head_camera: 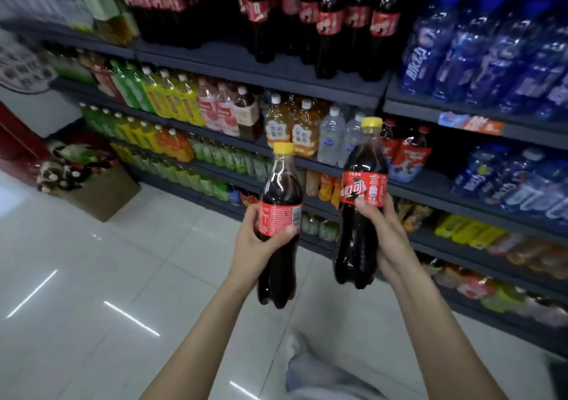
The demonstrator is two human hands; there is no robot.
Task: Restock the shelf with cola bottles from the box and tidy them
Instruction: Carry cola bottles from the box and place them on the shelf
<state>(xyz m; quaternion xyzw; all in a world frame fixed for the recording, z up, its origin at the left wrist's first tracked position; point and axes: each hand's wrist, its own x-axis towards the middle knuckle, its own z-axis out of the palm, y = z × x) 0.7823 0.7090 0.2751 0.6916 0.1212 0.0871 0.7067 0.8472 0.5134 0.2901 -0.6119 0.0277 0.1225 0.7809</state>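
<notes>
Before the shelf, each hand's fingers (left, right) wrap one upright cola bottle

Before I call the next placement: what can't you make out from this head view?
- Restock box: not identifiable; the cardboard box at left is blurred.
- Shelf price tags: motion-blurred, unreadable.
- Left bottle brand face: turned away.
- Right bottle back: hidden by right hand.

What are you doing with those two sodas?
A person stands at a drinks shelf holding two cola bottles upright. The left hand grips the left bottle, and the right hand grips the right bottle. Neither is on the shelf yet. More red-label bottles stand just behind the right one.
</notes>
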